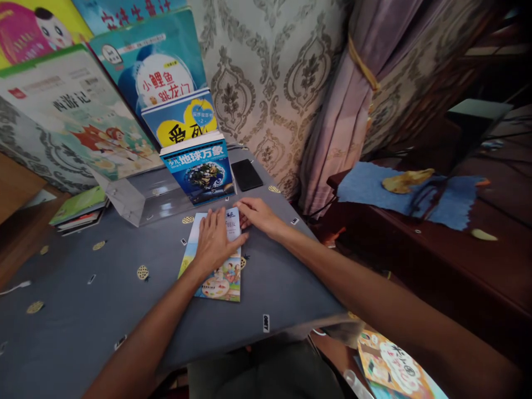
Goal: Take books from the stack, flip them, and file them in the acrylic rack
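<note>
A thin picture book (230, 271) with a pale blue and yellow cover lies flat on the grey cloth-covered table (137, 310). My left hand (216, 238) rests on its upper half, palm down with fingers spread, and hides part of the cover. At the book's upper right corner is my right hand (257, 214); its fingers are bent towards the edge, and whether they pinch it I cannot make out. Just beyond, a blue book with a globe picture (203, 172) stands upright at the front of a clear stand (128, 202).
Several upright books, among them a white-covered book (83, 116), fill the rack behind. A black phone (246, 174) lies to its right. Stacked books (81, 208) are at the left. Below the table's right edge lies another book (393, 366). A blue cloth (374, 191) covers dark furniture.
</note>
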Demonstrator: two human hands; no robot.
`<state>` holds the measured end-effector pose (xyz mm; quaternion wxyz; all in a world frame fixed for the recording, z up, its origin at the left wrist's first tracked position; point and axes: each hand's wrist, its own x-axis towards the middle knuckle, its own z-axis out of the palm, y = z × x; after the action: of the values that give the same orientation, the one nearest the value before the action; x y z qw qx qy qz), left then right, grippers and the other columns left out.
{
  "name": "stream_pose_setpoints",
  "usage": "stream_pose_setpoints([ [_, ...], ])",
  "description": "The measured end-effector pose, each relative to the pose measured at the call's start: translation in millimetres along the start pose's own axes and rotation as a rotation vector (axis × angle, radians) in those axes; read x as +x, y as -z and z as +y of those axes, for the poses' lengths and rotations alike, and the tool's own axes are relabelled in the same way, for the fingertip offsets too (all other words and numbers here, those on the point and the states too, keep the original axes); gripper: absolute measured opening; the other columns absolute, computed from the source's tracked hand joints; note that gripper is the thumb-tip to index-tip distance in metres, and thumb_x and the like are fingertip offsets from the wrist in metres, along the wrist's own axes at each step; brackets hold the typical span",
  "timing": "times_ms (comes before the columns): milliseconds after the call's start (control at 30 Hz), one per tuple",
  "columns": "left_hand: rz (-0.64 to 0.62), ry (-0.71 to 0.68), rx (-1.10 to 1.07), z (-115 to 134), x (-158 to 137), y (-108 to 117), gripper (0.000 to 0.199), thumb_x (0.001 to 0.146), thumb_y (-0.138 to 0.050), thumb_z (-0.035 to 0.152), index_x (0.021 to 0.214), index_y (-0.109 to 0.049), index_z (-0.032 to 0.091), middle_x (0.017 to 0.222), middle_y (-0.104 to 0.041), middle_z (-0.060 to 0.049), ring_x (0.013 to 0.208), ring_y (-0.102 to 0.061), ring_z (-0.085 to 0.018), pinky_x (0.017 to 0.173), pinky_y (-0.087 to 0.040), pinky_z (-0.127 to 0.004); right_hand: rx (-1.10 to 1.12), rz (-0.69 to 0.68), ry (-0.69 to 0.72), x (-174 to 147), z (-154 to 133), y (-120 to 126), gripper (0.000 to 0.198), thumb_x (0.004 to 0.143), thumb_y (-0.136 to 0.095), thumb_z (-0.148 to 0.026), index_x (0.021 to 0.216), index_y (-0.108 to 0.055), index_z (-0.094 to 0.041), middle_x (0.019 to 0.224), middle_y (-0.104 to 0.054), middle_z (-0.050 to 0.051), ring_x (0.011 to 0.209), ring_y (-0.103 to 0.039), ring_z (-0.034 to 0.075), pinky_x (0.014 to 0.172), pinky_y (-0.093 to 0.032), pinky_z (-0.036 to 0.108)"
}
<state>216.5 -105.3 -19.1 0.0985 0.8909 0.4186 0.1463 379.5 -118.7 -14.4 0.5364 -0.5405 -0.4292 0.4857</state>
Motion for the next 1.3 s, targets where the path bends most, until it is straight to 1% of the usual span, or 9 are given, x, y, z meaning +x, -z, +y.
stream_pose_setpoints([
  [133, -0.018, 0.007, -0.026, 1, 0, 3, 0.084, 0.087, -0.057, 0.056, 0.152, -0.029, 0.011, 0.157, -0.038, -0.022, 0.151, -0.024, -0.039, 0.121, -0.021, -0.057, -0.012, 0.015, 0.020, -1, 0, 0, 0.023, 0.098, -0.050, -0.021, 0.077, -0.059, -0.019, 0.054, -0.058, -0.004, 0.045, -0.060, 0.010, 0.044, -0.053, 0.019],
  [333, -0.063, 0.058, -0.090, 5, 1, 8, 0.093, 0.080, -0.064, 0.052, 0.154, -0.024, 0.011, 0.162, -0.027, -0.023, 0.153, -0.017, -0.039, 0.122, -0.016, -0.059, -0.004, -0.012, 0.157, -5, -7, 4, 0.015, 0.098, -0.050, -0.026, 0.091, -0.061, -0.019, 0.063, -0.063, -0.003, 0.049, -0.066, 0.012, 0.045, -0.054, 0.021],
  [533, -0.029, 0.062, -0.148, 10, 0, 6, 0.092, 0.077, -0.063, 0.035, 0.156, -0.020, 0.016, 0.164, -0.025, -0.021, 0.153, -0.016, -0.040, 0.121, -0.014, -0.063, 0.025, -0.062, 0.181, -4, -7, 5, 0.015, 0.096, -0.050, -0.024, 0.106, -0.061, -0.020, 0.066, -0.067, -0.002, 0.055, -0.069, 0.014, 0.048, -0.054, 0.022],
  [667, -0.012, 0.039, -0.176, 10, 0, 5, 0.089, 0.078, -0.060, 0.030, 0.156, -0.020, 0.016, 0.162, -0.029, -0.021, 0.153, -0.018, -0.040, 0.121, -0.015, -0.065, -0.093, 0.006, 0.218, -1, -5, 8, 0.018, 0.096, -0.049, -0.023, 0.104, -0.064, -0.020, 0.070, -0.070, 0.000, 0.064, -0.071, 0.016, 0.064, -0.058, 0.027],
  [767, -0.020, 0.037, -0.173, 8, 0, 4, 0.089, 0.077, -0.060, 0.032, 0.155, -0.020, 0.014, 0.161, -0.032, -0.022, 0.152, -0.020, -0.041, 0.120, -0.015, -0.066, -0.283, 0.114, 0.293, -1, -5, 10, 0.019, 0.096, -0.049, -0.023, 0.097, -0.068, -0.020, 0.077, -0.073, 0.002, 0.080, -0.072, 0.019, 0.083, -0.057, 0.034],
  [833, -0.012, 0.032, -0.173, 7, 1, 3, 0.088, 0.077, -0.059, 0.032, 0.155, -0.021, 0.014, 0.159, -0.034, -0.022, 0.152, -0.020, -0.041, 0.119, -0.016, -0.066, -0.332, 0.138, 0.309, -2, -4, 11, 0.021, 0.097, -0.049, -0.026, 0.096, -0.069, -0.020, 0.085, -0.074, 0.005, 0.089, -0.072, 0.021, 0.087, -0.056, 0.037],
  [933, 0.008, 0.015, -0.174, 6, 1, 2, 0.087, 0.077, -0.059, 0.033, 0.154, -0.023, 0.017, 0.157, -0.039, -0.021, 0.152, -0.022, -0.041, 0.118, -0.018, -0.068, -0.296, 0.132, 0.286, -3, -2, 10, 0.022, 0.097, -0.048, -0.029, 0.094, -0.068, -0.020, 0.091, -0.073, 0.006, 0.094, -0.070, 0.022, 0.083, -0.058, 0.036],
  [1167, -0.011, 0.022, -0.122, 8, 0, 3, 0.088, 0.078, -0.061, 0.037, 0.153, -0.024, 0.011, 0.155, -0.039, -0.024, 0.151, -0.022, -0.041, 0.119, -0.018, -0.065, -0.115, 0.132, 0.229, -2, 0, 7, 0.017, 0.094, -0.052, -0.034, 0.092, -0.063, -0.021, 0.097, -0.069, 0.007, 0.097, -0.069, 0.024, 0.066, -0.063, 0.032],
  [1300, 0.003, 0.005, -0.141, 8, -1, 2, 0.088, 0.077, -0.061, 0.037, 0.153, -0.024, 0.014, 0.155, -0.040, -0.022, 0.151, -0.021, -0.042, 0.118, -0.018, -0.067, 0.006, 0.119, 0.204, -2, -2, 5, 0.020, 0.092, -0.056, -0.039, 0.093, -0.063, -0.021, 0.104, -0.068, 0.008, 0.102, -0.068, 0.024, 0.066, -0.065, 0.033],
])
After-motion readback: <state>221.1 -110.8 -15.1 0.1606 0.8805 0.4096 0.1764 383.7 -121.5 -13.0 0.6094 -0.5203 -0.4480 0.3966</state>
